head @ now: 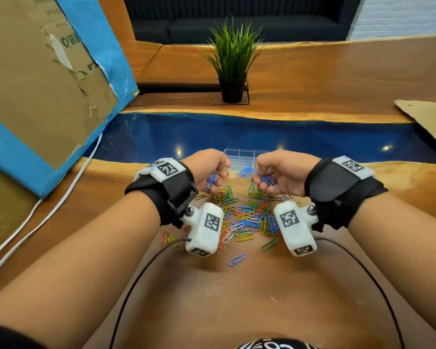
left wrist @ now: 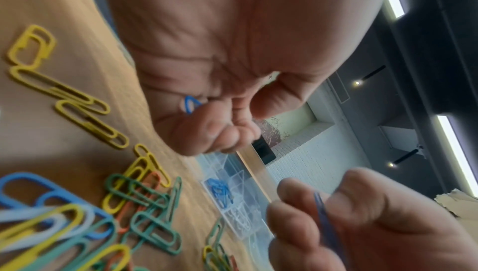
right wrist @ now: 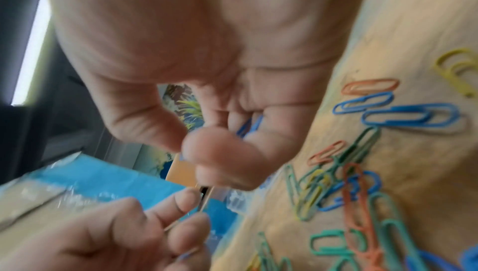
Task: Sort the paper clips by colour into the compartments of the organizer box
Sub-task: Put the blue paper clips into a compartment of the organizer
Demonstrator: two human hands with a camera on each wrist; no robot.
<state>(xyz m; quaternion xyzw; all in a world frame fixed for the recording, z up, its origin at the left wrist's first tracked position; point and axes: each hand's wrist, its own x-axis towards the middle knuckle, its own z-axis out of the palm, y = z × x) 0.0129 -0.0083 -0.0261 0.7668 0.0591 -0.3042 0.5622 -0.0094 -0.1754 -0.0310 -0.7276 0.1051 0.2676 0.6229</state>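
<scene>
Both forearms reach fwd over the wooden bench, wrists strapped w/ black bands + white camera pods carrying square black-and-white marker tags. Left hand sits palm inward, fingers curled, grip clenched round a few blue paper clips; in left wrist view a blue loop pokes out between curled fingers and palm. Right hand mirrors it, knuckles up, fingers folded in, grip grasping more blue clips; right wrist view shows blue wire tucked against the palm behind the thumb. Hands are near each other, apart, just in front of the organizer box.

Box is clear plastic, divided into compartments, sitting at the bench edge where wood meets a blue resin strip. One near compartment holds a bunch of blue clips; left wrist view shows white clips in a neighbouring one. Mixed pile of clips (green, yellow, orange, blue, white) lies on the wood between the wrists, a single blue clip apart, closer to the body.

Writing: cardboard panel at left w/ blue border shows partial green letters "RO", rest torn. White lettering on dark clothing at bottom edge, not legible. Potted plant behind.
</scene>
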